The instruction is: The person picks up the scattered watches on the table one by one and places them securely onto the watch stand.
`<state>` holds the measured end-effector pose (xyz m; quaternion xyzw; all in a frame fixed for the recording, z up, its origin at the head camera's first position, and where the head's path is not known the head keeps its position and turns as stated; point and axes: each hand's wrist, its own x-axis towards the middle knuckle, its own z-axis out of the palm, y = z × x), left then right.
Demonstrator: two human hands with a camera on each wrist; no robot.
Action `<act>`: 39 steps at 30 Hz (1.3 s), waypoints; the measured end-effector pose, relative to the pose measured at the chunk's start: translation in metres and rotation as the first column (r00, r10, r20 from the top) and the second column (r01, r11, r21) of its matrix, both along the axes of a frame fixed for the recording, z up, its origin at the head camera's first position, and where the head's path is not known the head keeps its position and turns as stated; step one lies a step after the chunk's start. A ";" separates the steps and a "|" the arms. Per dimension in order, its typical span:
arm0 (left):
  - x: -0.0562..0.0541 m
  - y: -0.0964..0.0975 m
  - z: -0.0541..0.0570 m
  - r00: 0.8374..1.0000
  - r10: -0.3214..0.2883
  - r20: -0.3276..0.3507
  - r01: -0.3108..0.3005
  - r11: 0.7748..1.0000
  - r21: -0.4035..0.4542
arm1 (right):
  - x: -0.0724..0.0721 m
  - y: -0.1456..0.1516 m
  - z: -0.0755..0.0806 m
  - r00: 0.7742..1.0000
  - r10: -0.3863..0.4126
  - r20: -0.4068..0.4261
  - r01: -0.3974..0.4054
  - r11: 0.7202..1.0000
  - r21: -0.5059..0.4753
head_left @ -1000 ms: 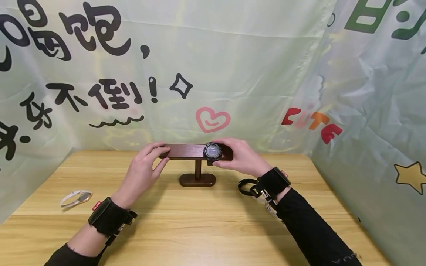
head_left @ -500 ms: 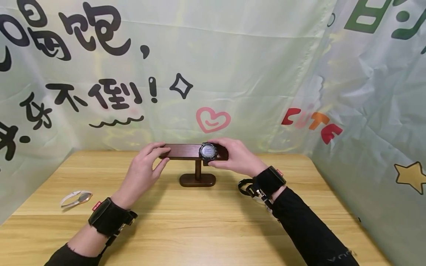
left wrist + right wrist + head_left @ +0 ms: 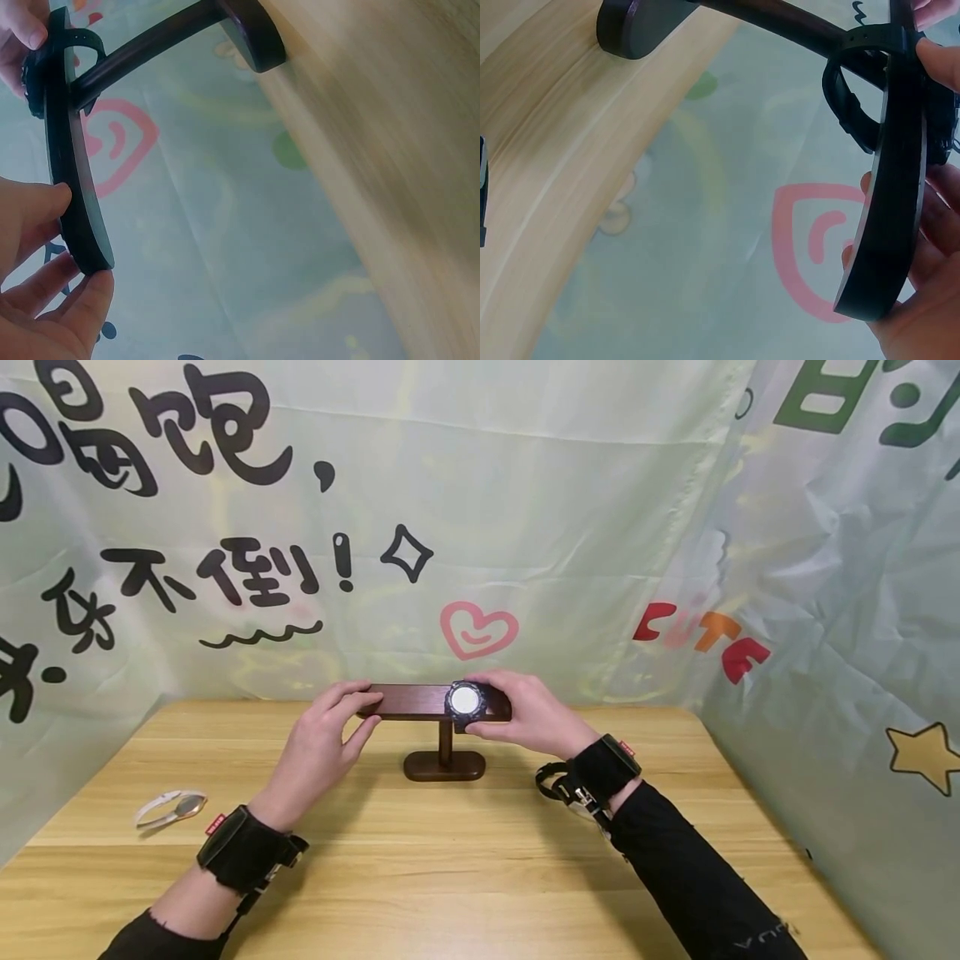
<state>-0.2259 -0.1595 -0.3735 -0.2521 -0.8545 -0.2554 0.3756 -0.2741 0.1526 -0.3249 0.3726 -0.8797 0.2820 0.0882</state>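
A dark wooden T-shaped watch stand (image 3: 408, 700) stands upright near the back of the table, on its rounded base (image 3: 444, 766). Its left end is gripped by my left hand (image 3: 315, 739), thumb on one edge and fingers around the tip, as the left wrist view shows. A black digital wristwatch (image 3: 465, 700) hangs around the bar near the post, face toward me and bright with glare. My right hand (image 3: 543, 714) holds the watch from its right side, thumb below and fingers above. In the right wrist view the watch's looped strap (image 3: 844, 97) passes behind the bar.
A white-strapped watch (image 3: 187, 806) lies on the wooden table (image 3: 450, 877) at the left. Another black-strapped piece (image 3: 551, 777) lies at the right, partly hidden by my right wrist. A printed cloth (image 3: 562, 527) hangs right behind the table.
My right hand has slid the black watch left along the bar, to near the post. The watch face has turned brighter with glare. My left hand keeps its hold on the bar's end.
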 end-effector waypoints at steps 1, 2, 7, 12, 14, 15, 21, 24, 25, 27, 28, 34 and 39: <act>0.000 0.000 0.000 1.000 0.001 0.001 -0.001 1.000 0.000 | 0.000 0.000 0.000 1.000 0.001 -0.001 -0.001 1.000 -0.002; 0.000 0.000 0.000 1.000 0.002 0.001 -0.002 1.000 -0.001 | 0.000 0.000 -0.001 1.000 0.002 -0.004 -0.002 1.000 -0.002; 0.000 0.000 0.000 1.000 0.006 0.000 -0.006 1.000 -0.005 | 0.001 0.002 -0.001 1.000 0.000 -0.015 0.000 1.000 0.011; 0.000 0.001 0.001 1.000 0.006 0.004 -0.006 1.000 -0.002 | 0.003 0.006 0.001 1.000 -0.007 -0.020 0.007 0.999 0.038; 0.000 0.001 0.001 1.000 0.008 0.007 -0.008 1.000 -0.002 | 0.004 0.008 0.001 1.000 -0.010 -0.017 0.011 0.999 0.043; 0.000 0.001 0.001 1.000 0.008 0.008 -0.008 1.000 -0.003 | 0.004 0.010 0.001 1.000 -0.015 -0.016 0.016 0.999 0.046; 0.000 0.002 0.001 1.000 0.006 0.016 -0.006 1.000 -0.006 | 0.009 0.024 0.002 0.998 -0.054 -0.018 0.055 0.997 0.051; 0.000 0.002 0.000 1.000 0.005 0.021 -0.005 1.000 -0.007 | 0.012 0.034 0.003 0.997 -0.073 -0.002 0.073 0.996 0.052; 0.000 0.002 0.000 1.000 0.005 0.023 -0.005 1.000 -0.008 | 0.013 0.038 0.003 0.997 -0.081 0.008 0.081 0.995 0.052; 0.000 0.002 0.000 1.000 0.004 0.026 -0.004 1.000 -0.008 | 0.015 0.046 0.002 0.995 -0.100 0.028 0.099 0.994 0.053; 0.000 0.002 0.000 1.000 0.005 0.028 -0.005 1.000 -0.010 | 0.016 0.050 0.002 0.993 -0.112 0.040 0.110 0.993 0.052; 0.001 -0.001 0.001 0.999 0.013 0.046 -0.012 1.000 -0.012 | 0.022 0.074 0.001 0.983 -0.158 0.097 0.156 0.987 0.023; 0.002 -0.002 0.003 0.999 0.013 0.050 -0.013 1.000 -0.011 | 0.027 0.090 0.000 0.969 -0.190 0.156 0.186 0.982 0.036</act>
